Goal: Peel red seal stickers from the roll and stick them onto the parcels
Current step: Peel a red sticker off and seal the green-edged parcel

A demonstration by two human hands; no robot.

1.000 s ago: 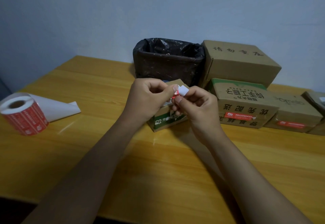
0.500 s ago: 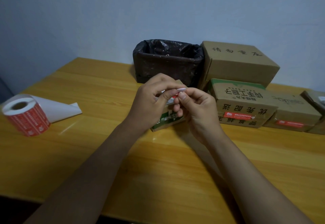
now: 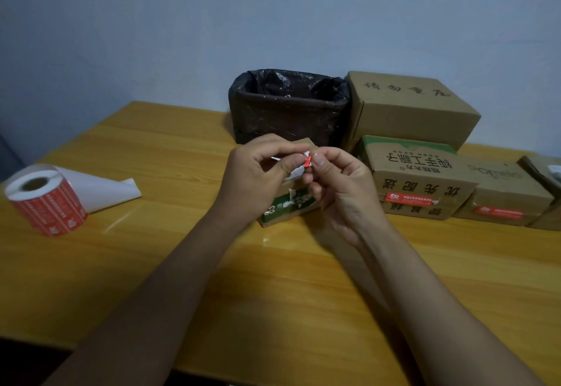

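Since a second ago, both hands have been kept together above the small parcel, and the white backing, then raised between the fingertips, is now folded down under the left thumb, with a red corner exposed.

At the far left of the wooden table [image 3: 127, 264] the sticker roll [image 3: 45, 199] is lying on its side, red with white print too small to be read, and a tail of bare white liner [image 3: 100, 187] is trailed to its right.

At the centre, the left hand [image 3: 252, 179] is curled, with the backing paper [image 3: 293, 171] pinched between thumb and fingers. The right hand [image 3: 340, 185] is curled too, and the red seal sticker [image 3: 308, 161] is pinched by its thumb and forefinger, touching the backing. Beneath them the small parcel [image 3: 288, 206] is seen, green and white on its near face; the print cannot be read.

Behind, a bin [image 3: 288, 112] lined with a black bag is placed. To its right a plain carton [image 3: 409, 106] bears handwriting. In front, a green-trimmed carton [image 3: 419, 179] shows inverted Chinese print and a red sticker on its near face. Further right, a brown carton [image 3: 504, 197] also carries one.
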